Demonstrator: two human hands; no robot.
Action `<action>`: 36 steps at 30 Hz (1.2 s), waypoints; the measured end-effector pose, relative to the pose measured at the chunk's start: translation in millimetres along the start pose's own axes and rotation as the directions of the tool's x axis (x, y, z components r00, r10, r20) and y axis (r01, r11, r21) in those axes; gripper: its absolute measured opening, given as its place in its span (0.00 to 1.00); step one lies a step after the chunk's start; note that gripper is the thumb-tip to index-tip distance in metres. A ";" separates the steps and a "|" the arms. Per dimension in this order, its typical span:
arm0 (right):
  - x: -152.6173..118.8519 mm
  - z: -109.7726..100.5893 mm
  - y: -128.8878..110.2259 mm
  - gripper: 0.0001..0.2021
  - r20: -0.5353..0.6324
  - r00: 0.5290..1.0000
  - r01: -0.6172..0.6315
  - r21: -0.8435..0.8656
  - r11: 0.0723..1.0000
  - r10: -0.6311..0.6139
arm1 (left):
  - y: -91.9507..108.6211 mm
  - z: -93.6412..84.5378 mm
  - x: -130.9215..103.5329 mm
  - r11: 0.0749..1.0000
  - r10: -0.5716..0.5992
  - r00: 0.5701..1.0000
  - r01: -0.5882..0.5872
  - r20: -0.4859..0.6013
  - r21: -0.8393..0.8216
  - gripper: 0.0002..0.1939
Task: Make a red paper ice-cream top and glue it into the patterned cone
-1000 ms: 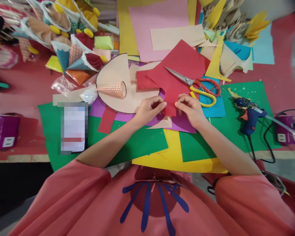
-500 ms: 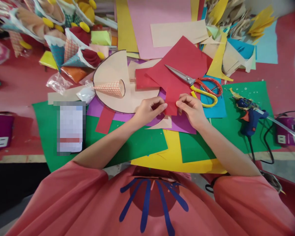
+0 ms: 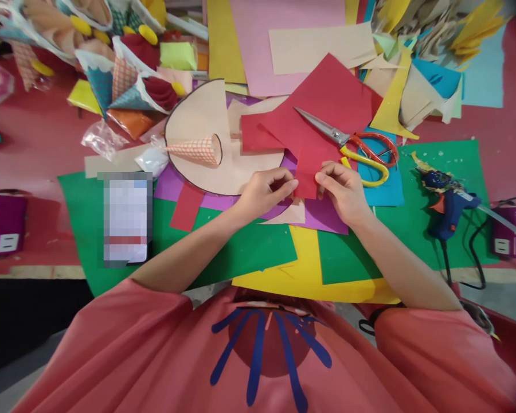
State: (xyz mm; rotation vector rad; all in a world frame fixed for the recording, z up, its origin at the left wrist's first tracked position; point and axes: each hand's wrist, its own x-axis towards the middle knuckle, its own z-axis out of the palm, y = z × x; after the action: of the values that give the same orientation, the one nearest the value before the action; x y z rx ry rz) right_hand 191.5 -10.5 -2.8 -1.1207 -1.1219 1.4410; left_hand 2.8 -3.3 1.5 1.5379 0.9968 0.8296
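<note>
Between my hands is a small piece of red paper (image 3: pixel 306 175), pinched at its left edge by my left hand (image 3: pixel 269 192) and at its right edge by my right hand (image 3: pixel 341 192). Both hands have closed fingers. Just beyond lies a larger red sheet (image 3: pixel 327 92), with scissors (image 3: pixel 346 140) resting on it, their handles red and yellow. A cream paper disc (image 3: pixel 193 112) with a dark rim lies left of the red sheet, and a checked paper cone (image 3: pixel 198 150) lies on it. Near my left forearm is a red paper strip (image 3: pixel 187 206).
A glue gun (image 3: pixel 447 209) lies on green card at the right, its cable trailing toward the front edge. A phone (image 3: pixel 126 221) lies at the left. Several checked cones (image 3: pixel 124 74) stand at the back left, and paper scraps (image 3: pixel 434 74) pile up at the back right.
The whole view has shifted slightly, so things appear a little further right and up. Both hands keep their pinch on the red paper, with hardly any other movement.
</note>
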 end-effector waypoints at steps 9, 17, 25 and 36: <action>0.1 -0.2 -0.9 0.15 0.011 1.000 -0.005 0.029 1.000 0.005 | 3.8 0.4 -0.4 1.000 0.002 1.000 -0.002 -0.005 0.016 0.13; -1.2 -0.5 -0.4 0.15 -0.004 0.999 -0.036 0.058 0.998 0.036 | 1.8 0.0 -2.5 0.995 -0.008 1.000 0.005 0.027 0.097 0.14; -0.2 0.7 -1.9 0.17 -0.017 0.998 -0.058 0.041 0.997 0.058 | -0.4 1.4 -1.9 0.986 0.019 1.000 -0.021 0.017 0.164 0.13; -0.6 1.1 -5.3 0.16 -0.039 0.993 -0.106 0.082 0.991 0.109 | 1.1 -1.5 -2.5 0.990 -0.034 0.996 0.021 0.088 0.136 0.15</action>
State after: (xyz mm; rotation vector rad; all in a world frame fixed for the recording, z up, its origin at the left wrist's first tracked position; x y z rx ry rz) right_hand 191.3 -10.6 2.7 -1.1657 -0.9783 1.5242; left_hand 0.6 -5.1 2.8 1.6582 1.0229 0.6788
